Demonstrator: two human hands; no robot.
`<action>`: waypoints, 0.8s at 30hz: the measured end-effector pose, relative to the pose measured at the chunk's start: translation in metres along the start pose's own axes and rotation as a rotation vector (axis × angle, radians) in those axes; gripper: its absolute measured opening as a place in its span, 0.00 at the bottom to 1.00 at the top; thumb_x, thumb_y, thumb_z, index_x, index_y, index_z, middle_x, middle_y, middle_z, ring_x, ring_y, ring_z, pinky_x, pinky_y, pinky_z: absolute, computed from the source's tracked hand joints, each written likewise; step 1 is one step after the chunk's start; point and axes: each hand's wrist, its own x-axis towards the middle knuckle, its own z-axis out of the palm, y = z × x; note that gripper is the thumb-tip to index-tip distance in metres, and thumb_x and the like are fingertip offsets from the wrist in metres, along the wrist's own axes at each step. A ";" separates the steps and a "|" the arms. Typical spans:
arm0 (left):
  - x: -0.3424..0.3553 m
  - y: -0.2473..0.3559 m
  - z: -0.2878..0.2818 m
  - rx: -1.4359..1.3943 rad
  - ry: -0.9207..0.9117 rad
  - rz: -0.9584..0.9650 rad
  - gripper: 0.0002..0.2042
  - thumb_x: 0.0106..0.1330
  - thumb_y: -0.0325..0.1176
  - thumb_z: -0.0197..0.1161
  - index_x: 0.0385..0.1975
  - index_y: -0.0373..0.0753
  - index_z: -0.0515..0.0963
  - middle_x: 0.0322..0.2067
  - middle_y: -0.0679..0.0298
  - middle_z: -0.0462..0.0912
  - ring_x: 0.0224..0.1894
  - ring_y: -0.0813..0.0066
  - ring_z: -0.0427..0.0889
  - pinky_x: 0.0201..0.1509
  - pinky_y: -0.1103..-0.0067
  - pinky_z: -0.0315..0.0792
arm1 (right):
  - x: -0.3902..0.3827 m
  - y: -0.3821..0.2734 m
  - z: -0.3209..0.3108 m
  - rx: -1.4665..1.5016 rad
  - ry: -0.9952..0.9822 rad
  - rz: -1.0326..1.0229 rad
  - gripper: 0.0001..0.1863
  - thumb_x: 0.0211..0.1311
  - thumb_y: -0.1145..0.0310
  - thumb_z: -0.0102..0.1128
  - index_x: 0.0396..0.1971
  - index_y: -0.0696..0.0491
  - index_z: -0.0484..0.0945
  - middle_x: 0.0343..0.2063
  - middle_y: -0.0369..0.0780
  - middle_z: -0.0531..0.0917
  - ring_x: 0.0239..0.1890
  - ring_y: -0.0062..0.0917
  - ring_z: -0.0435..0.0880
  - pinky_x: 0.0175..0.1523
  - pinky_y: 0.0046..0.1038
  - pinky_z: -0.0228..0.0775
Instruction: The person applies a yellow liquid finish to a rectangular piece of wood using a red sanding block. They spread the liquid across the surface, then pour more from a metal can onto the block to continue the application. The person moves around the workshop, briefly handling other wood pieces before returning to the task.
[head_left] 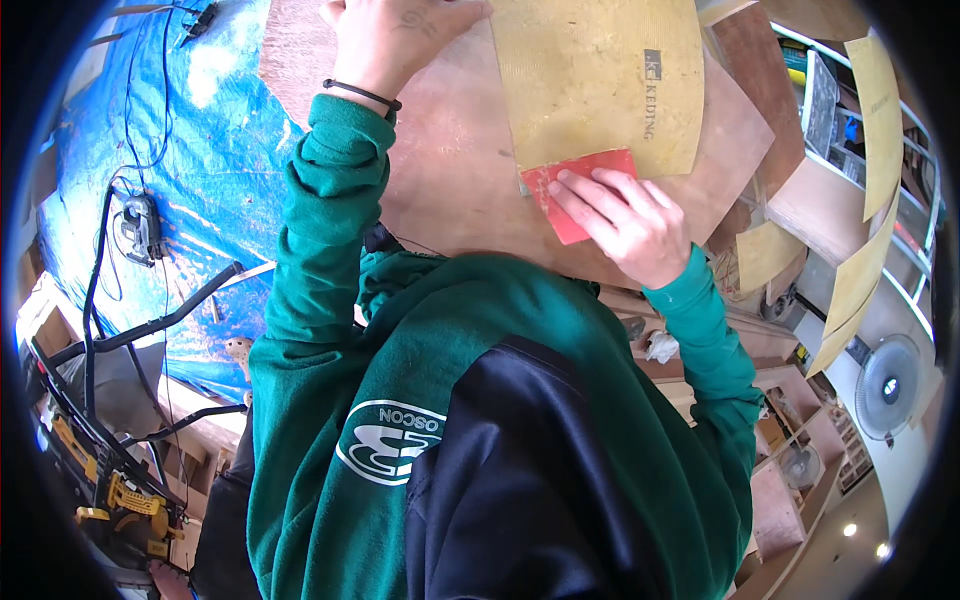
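My right hand [630, 220] lies over a red flat square piece [575, 185], its fingers stretched across the top and its thumb out of sight beneath. That piece rests against the near edge of a yellowish sheet [600, 70] with dark print. Under the sheet is a large light-brown wooden board [440, 190]. My left hand [405, 35] reaches to the far side of the board, left of the sheet. Its thumb and outer finger spread apart, while the other fingertips are cut off by the upper edge of the view.
Blue tarp [200, 150] covers the left side, with a corded black power tool [138, 228] on it. Black metal bars [150, 325] and yellow-black clamps [130, 500] stand at lower left. More yellowish sheets [855, 290], a grey fan [888, 388] and wooden shelving [790, 500] are at right.
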 end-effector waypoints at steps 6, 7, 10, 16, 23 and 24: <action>0.002 -0.004 0.000 -0.052 -0.035 -0.005 0.12 0.43 0.35 0.73 0.19 0.40 0.74 0.20 0.64 0.72 0.34 0.66 0.72 0.37 0.69 0.64 | -0.002 0.003 -0.006 0.046 -0.006 -0.013 0.21 0.46 0.69 0.56 0.45 0.45 0.81 0.45 0.29 0.81 0.42 0.22 0.79 0.37 0.22 0.73; 0.002 -0.003 0.001 -0.060 -0.026 -0.006 0.12 0.43 0.35 0.73 0.20 0.41 0.74 0.20 0.64 0.72 0.34 0.66 0.72 0.37 0.69 0.65 | 0.000 0.002 -0.004 0.043 -0.012 -0.022 0.20 0.46 0.69 0.57 0.44 0.45 0.81 0.44 0.29 0.81 0.42 0.22 0.79 0.37 0.22 0.73; -0.001 0.001 0.001 -0.033 0.028 -0.009 0.12 0.43 0.35 0.73 0.21 0.41 0.74 0.21 0.64 0.72 0.35 0.66 0.72 0.38 0.69 0.64 | -0.001 0.002 -0.004 0.038 -0.041 -0.059 0.20 0.46 0.69 0.57 0.44 0.46 0.81 0.43 0.28 0.82 0.42 0.22 0.79 0.37 0.22 0.72; -0.002 0.001 0.002 0.010 0.061 0.013 0.12 0.44 0.35 0.72 0.21 0.42 0.74 0.22 0.65 0.73 0.35 0.66 0.72 0.39 0.67 0.64 | 0.004 0.004 -0.002 0.028 -0.052 -0.093 0.20 0.46 0.68 0.57 0.44 0.46 0.81 0.44 0.29 0.81 0.42 0.21 0.78 0.37 0.23 0.72; -0.002 0.004 0.001 0.021 0.026 -0.026 0.12 0.44 0.36 0.72 0.21 0.43 0.74 0.22 0.66 0.73 0.37 0.65 0.71 0.40 0.67 0.62 | 0.000 0.000 -0.001 0.072 -0.041 -0.097 0.20 0.46 0.69 0.58 0.44 0.47 0.81 0.43 0.30 0.81 0.42 0.22 0.78 0.38 0.25 0.72; -0.003 0.004 0.001 0.025 0.037 -0.029 0.12 0.44 0.36 0.72 0.21 0.43 0.74 0.22 0.66 0.73 0.37 0.65 0.71 0.40 0.67 0.62 | 0.000 -0.001 0.000 0.082 -0.038 -0.104 0.20 0.46 0.69 0.58 0.44 0.47 0.81 0.43 0.30 0.81 0.42 0.22 0.79 0.38 0.25 0.72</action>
